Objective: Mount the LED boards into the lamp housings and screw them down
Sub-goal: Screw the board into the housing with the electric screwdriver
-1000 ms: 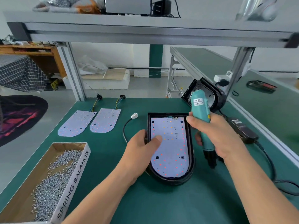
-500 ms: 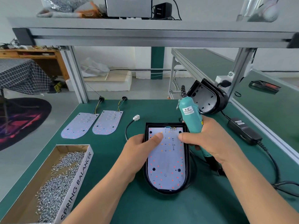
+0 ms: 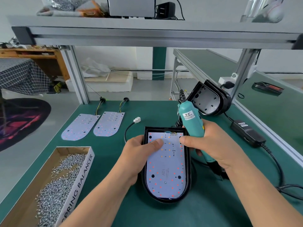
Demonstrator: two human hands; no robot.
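A black lamp housing (image 3: 188, 177) lies flat on the green table, with a white LED board (image 3: 165, 174) seated inside it. My left hand (image 3: 141, 154) grips the housing's left wall, its thumb pressing the board's upper left. My right hand (image 3: 211, 145) holds a teal electric screwdriver (image 3: 192, 122), tilted with its bit end low and to the right of the housing; its thumb touches the board's upper right corner. Two loose LED boards (image 3: 80, 126) (image 3: 109, 124) lie at the back left. An empty housing (image 3: 208, 100) leans at the back right.
A cardboard box (image 3: 78, 181) holding several small screws stands at the front left. A black power adapter (image 3: 247, 133) with its cable lies to the right. A white connector (image 3: 137, 119) on a black lead sits behind the housing. An aluminium frame (image 3: 78, 76) borders the table.
The housing with its board has come closer to me. My right hand with the screwdriver has moved left, so its thumb now touches the board. My left thumb stays on the board.
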